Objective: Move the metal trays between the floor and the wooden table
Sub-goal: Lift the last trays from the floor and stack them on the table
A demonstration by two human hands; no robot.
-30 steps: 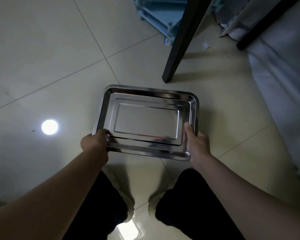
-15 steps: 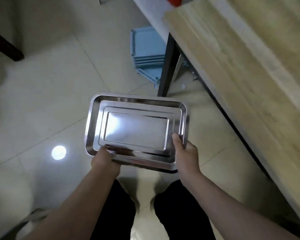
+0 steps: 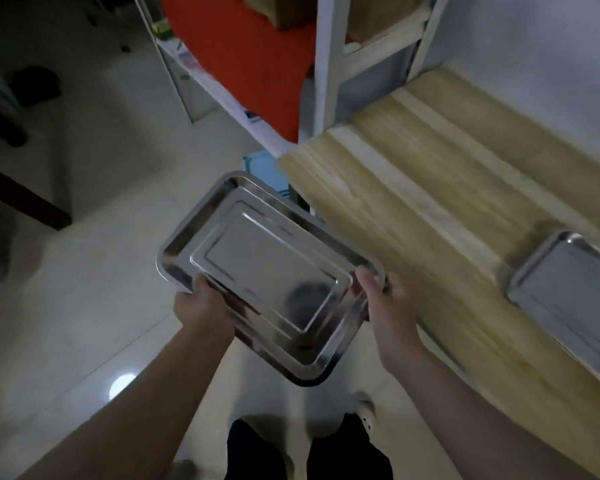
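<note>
A person carries a stack of metal trays (image 3: 269,275) above the tiled floor (image 3: 84,271), left hand (image 3: 201,306) and right hand (image 3: 388,306) each gripping a rim. Rigid, polished and likely slippery, the rounded rectangles handle best by opposite edges. At three o'clock, another tray (image 3: 568,292) rests on the wooden table (image 3: 413,202).

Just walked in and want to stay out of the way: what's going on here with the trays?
A person is carrying a metal tray in the air with both hands: the left hand grips its near left corner, the right hand its right edge. It is tilted, over the tiled floor beside the wooden table. A second tray already lies on that table.
</note>
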